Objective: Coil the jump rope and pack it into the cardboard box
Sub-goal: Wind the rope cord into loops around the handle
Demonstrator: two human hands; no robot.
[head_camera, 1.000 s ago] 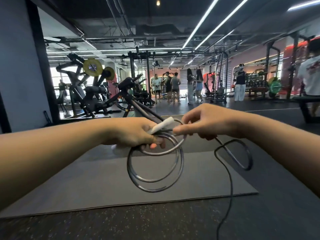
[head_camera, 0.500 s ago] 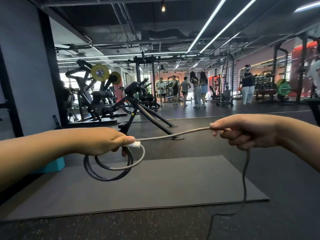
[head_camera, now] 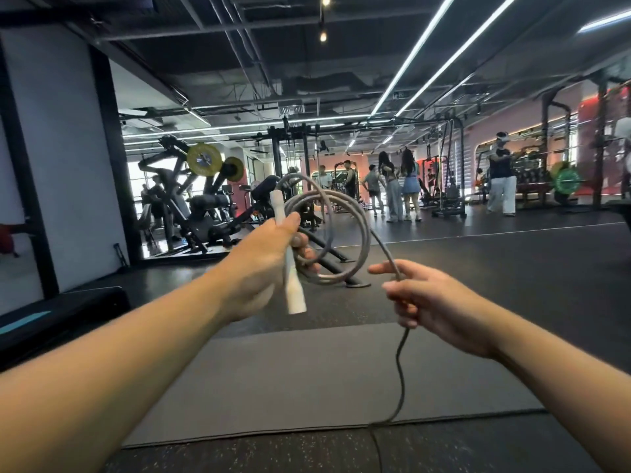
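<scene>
My left hand [head_camera: 264, 264] is raised at centre, gripping the jump rope's white handle [head_camera: 294, 291] together with several grey coils [head_camera: 355, 213] that stand upright above its fingers. My right hand [head_camera: 430, 302] is a little lower and to the right, closed loosely around the grey rope [head_camera: 387, 249] that arcs over from the coil. Below that hand the free rope [head_camera: 400, 373] hangs down to the floor and trails off the bottom edge. No cardboard box is in view.
A grey exercise mat [head_camera: 307, 387] lies on the dark speckled floor below my arms. Weight machines with yellow plates [head_camera: 201, 158] stand at the back left, a dark step platform [head_camera: 61, 312] at left. Several people [head_camera: 392, 189] stand far back.
My left hand has risen and turned the coil upright, handle now pointing down. My right hand has come in closer to the left, and the taut rope between them now curves into a loop.
</scene>
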